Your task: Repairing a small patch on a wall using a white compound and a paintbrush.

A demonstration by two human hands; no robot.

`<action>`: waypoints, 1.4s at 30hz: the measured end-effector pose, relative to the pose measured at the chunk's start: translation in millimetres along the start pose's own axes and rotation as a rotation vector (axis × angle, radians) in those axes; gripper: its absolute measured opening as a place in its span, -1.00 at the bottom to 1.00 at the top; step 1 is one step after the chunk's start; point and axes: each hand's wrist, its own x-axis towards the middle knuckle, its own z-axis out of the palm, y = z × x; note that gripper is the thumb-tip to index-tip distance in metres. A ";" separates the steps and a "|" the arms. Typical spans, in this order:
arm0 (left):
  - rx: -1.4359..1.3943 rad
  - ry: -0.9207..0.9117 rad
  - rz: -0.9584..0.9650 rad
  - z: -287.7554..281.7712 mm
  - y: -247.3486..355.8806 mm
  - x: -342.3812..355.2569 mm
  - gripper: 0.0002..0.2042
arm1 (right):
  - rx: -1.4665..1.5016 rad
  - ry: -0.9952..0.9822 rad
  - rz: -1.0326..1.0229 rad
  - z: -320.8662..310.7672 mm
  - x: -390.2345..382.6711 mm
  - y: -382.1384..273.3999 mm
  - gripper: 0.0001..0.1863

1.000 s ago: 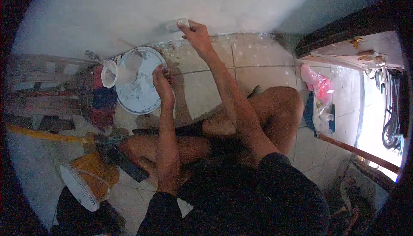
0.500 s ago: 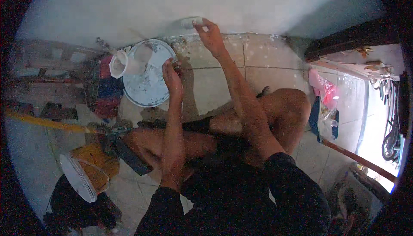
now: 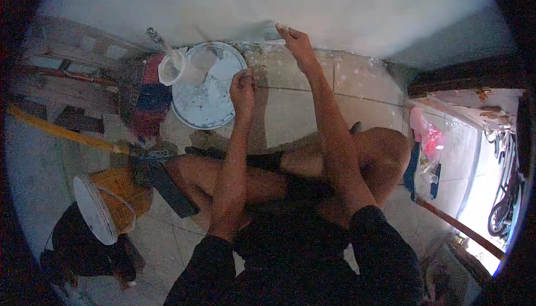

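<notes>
The right hand (image 3: 295, 41), at upper centre of the frame, presses against the foot of the pale, matt wall (image 3: 312, 4); its grip is closed over something small and light-coloured at the fingertips, too small to make out. The left hand (image 3: 243, 85) sits just below and left of it, curled into a loose fist with the grip shut; whether it holds anything cannot be told. It hovers at the right rim of a round white bucket (image 3: 209, 91), whose inside is smeared with patchy grey-white paste.

A small translucent plastic cup (image 3: 171, 67) leans at the bucket's upper left edge, with a thin stick-like handle rising from behind it. Left of the bucket stands a blurred red and blue object (image 3: 146, 96), its shape unclear. The floor (image 3: 290, 110) is of pale square tiles, speckled with white splashes near the wall.

Both forearms run down to the person's crossed bare legs (image 3: 279, 172) and dark clothing, which cover the floor in the lower middle. At lower left a yellow container (image 3: 114, 194) with a white disc-shaped lid leans on its side. At the right edge pink plastic bags (image 3: 424, 138) lie beside a reddish rod, half washed out by glare. The far left is dim and bent by the lens.
</notes>
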 end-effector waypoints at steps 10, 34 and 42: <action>0.018 -0.050 0.061 -2.3 8.0 -6.5 -0.77 | -0.186 0.130 -0.224 13.0 10.6 12.4 -0.58; 0.130 0.059 0.020 -10.5 14.0 -10.3 -0.70 | 0.052 0.196 -0.479 28.6 6.8 25.4 -0.70; 0.001 -0.040 0.058 -2.5 10.4 -6.2 -0.77 | 0.063 0.150 -0.317 17.8 18.1 36.1 -0.67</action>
